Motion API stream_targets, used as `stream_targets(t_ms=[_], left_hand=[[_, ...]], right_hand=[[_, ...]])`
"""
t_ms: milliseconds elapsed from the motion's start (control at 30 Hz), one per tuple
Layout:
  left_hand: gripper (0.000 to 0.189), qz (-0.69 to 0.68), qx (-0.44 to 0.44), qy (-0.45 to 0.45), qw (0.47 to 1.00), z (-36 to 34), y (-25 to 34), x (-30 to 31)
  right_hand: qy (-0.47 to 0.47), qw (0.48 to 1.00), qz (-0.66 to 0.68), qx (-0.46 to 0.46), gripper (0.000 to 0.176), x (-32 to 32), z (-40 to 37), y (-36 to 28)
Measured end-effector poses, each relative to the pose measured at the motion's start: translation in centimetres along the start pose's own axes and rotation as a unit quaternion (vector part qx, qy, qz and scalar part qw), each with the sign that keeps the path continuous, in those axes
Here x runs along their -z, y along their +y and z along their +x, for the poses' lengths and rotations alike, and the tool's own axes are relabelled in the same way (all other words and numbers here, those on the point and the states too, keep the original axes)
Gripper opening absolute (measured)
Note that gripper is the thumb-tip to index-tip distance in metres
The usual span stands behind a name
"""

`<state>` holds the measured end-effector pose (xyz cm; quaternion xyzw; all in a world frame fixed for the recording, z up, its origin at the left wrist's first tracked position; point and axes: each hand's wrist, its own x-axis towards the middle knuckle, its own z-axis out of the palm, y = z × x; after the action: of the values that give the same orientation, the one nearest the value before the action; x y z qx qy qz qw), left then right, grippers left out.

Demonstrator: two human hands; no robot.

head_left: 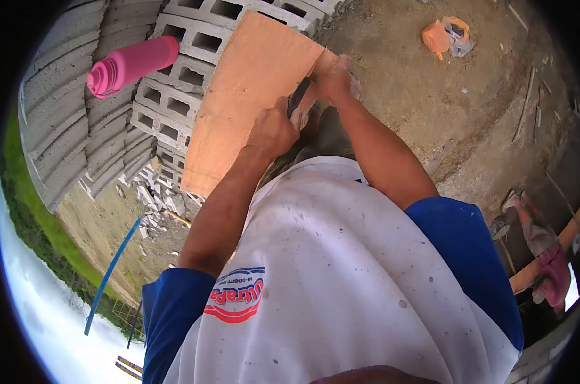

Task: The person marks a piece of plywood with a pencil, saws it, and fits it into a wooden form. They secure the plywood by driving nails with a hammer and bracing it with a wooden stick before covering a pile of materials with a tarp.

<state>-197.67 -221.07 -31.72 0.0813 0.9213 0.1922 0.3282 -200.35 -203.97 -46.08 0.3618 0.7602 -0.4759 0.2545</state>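
Note:
A sheet of plywood (251,83), light brown, lies in front of me on stacked hollow concrete blocks. My left hand (274,131) is closed around a narrow black handle-like tool (298,96) near the sheet's right edge. The tool's working end cannot be made out. My right hand (336,82) is closed at the upper right corner of the plywood, gripping its edge. Parts of the fingers of both hands are hidden.
A pink bottle (133,64) lies on the hollow blocks (174,83) at the left. Broken block pieces (152,201) litter the ground below. An orange and clear plastic bag (445,37) lies on the dirt at upper right. Another person (546,256) is at far right.

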Motion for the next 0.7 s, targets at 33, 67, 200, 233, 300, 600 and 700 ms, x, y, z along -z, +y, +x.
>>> stream_targets(t_ms=[33, 67, 200, 233, 300, 600, 700], left_hand=[[0.029, -0.015, -0.008, 0.006, 1.0, 0.7, 0.4, 0.5], [0.03, -0.021, -0.012, 0.006, 1.0, 0.6, 0.6, 1.7], [0.034, -0.039, 0.05, -0.045, 0.997, -10.6, -0.4, 8.5], [0.033, -0.044, 0.06, -0.053, 0.996, -12.3, -0.8, 9.2], [0.033, -0.068, 0.036, -0.052, 0.996, -11.6, -1.3, 8.4], [0.027, -0.044, 0.041, -0.052, 0.997, -8.2, 0.6, 7.4], [0.025, -0.058, 0.062, -0.047, 0.995, -15.9, 0.2, 11.0]], right_hand=[[0.016, 1.0, -0.01, 0.017, 0.103, 0.3, 1.0, 0.0], [0.027, 0.999, -0.012, 0.028, 0.107, 0.0, 1.6, -0.2], [-0.002, 0.999, -0.052, -0.011, 0.116, 0.5, 1.5, -0.8], [-0.021, 0.999, -0.022, -0.026, 0.115, 1.0, 0.9, -1.4], [0.01, 0.998, -0.036, -0.041, 0.101, 0.9, -0.6, -2.4], [-0.006, 0.999, -0.045, -0.026, 0.097, 1.2, -1.0, -2.0], [0.007, 0.998, -0.057, -0.011, 0.098, 0.3, 0.6, -1.4]])
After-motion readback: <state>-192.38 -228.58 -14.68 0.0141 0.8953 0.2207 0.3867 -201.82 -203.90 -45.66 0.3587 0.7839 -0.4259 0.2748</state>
